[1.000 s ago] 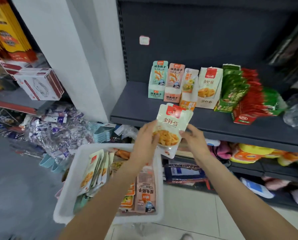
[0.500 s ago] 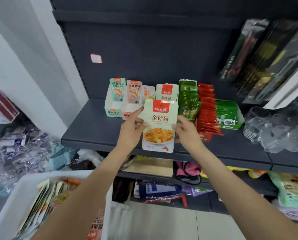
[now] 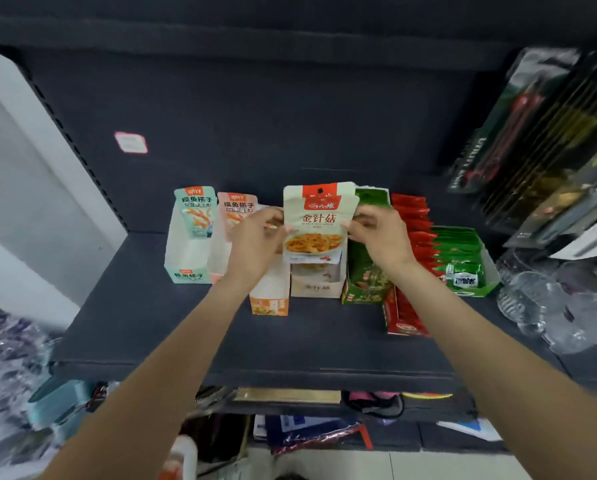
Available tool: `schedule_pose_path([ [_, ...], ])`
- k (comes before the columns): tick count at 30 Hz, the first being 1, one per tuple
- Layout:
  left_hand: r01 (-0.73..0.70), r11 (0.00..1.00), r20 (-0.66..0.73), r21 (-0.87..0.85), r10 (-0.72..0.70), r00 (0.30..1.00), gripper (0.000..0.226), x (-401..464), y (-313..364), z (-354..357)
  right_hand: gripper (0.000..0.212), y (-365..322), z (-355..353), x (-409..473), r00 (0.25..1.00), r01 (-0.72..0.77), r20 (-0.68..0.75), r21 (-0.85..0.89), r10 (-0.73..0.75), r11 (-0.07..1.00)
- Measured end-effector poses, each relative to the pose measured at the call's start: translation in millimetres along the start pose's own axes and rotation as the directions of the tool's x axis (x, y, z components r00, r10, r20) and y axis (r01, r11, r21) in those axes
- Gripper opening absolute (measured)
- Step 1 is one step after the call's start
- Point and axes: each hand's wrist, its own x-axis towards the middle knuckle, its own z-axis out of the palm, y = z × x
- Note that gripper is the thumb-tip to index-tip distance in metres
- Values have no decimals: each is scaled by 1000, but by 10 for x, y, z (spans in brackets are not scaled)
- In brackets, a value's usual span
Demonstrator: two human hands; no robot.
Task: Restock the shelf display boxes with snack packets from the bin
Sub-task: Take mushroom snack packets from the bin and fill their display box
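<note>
We hold one packet (image 3: 319, 220) upright between both hands, directly above the beige box (image 3: 316, 282) on the shelf (image 3: 186, 337). Our left hand (image 3: 255, 237) pinches the packet's left edge, fingers curled onto it; our right hand (image 3: 380, 233) pinches its right edge the same way. The packet's lower edge sits at the mouth of the beige box, over a matching packet already inside. Left of that box stands the orange box (image 3: 269, 299), then the pink box (image 3: 227, 237) and the teal box (image 3: 189, 247). Right of it are the green box (image 3: 363, 285), the red box (image 3: 408, 306) and a second green tray (image 3: 467, 268), all filled with packets.
</note>
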Motion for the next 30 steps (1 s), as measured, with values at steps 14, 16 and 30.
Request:
schedule_pose_path([
  [14,42,996,163,75,-54,985,18,690,-286,324,10,323,-18,603,999,8,36,-386,6,923],
  [16,62,995,187,79,-76,980,25,697,-311,304,13,320,31,629,998,0,54,-419,25,908],
  [30,-213,926,268,313,129,955,27,661,-401,348,12,252,33,706,985,146,157,-516,-75,844],
])
